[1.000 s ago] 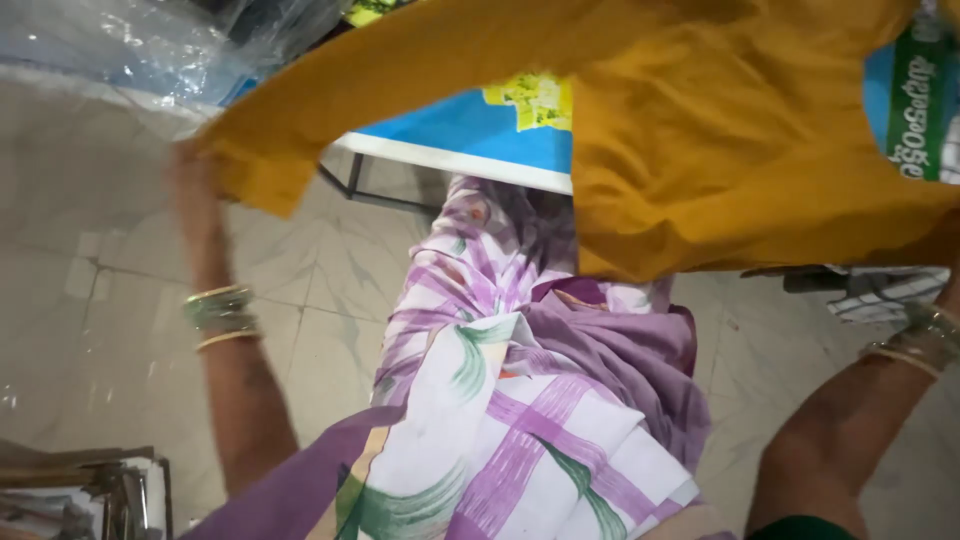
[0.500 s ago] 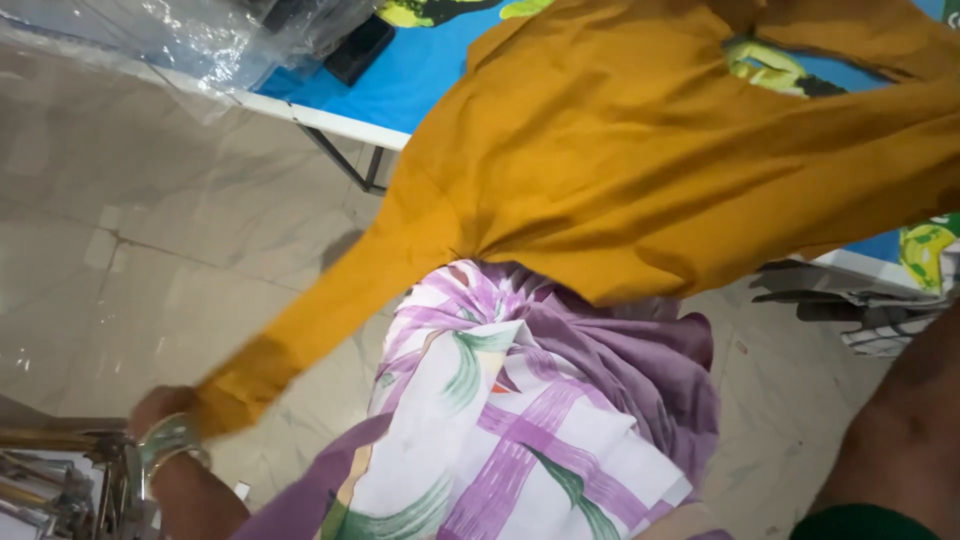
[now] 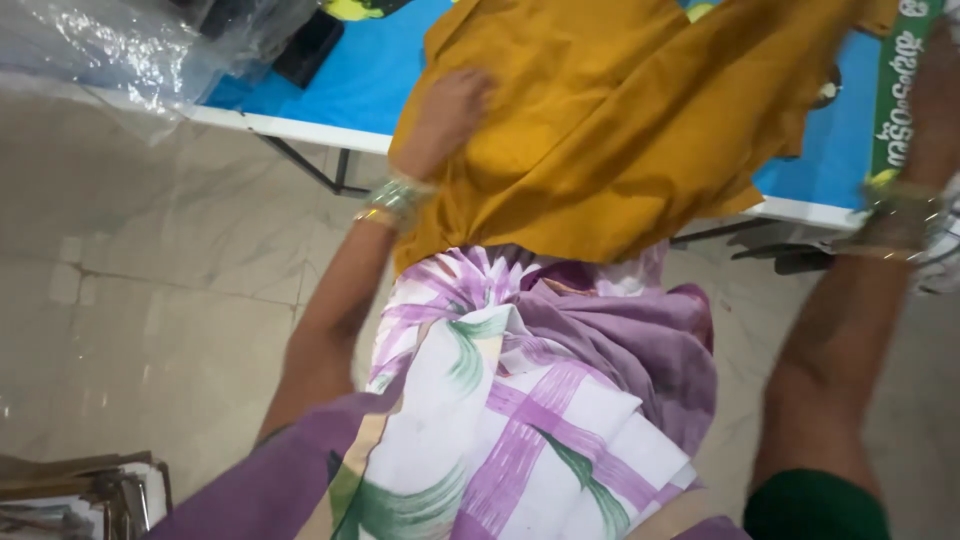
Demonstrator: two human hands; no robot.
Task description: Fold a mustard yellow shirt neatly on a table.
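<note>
Both hands (image 3: 445, 120) under mustard garment (image 3: 610, 130).

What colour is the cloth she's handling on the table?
Mustard yellow: the cloth shows plainly in the head view.

One mustard-yellow garment (image 3: 620, 130) hangs over one blue-topped table (image 3: 350, 85). Two hands show, the left hand (image 3: 445, 120) and the right hand (image 3: 935, 95). One clear plastic sheet (image 3: 110, 50) lies at the table's end.
</note>
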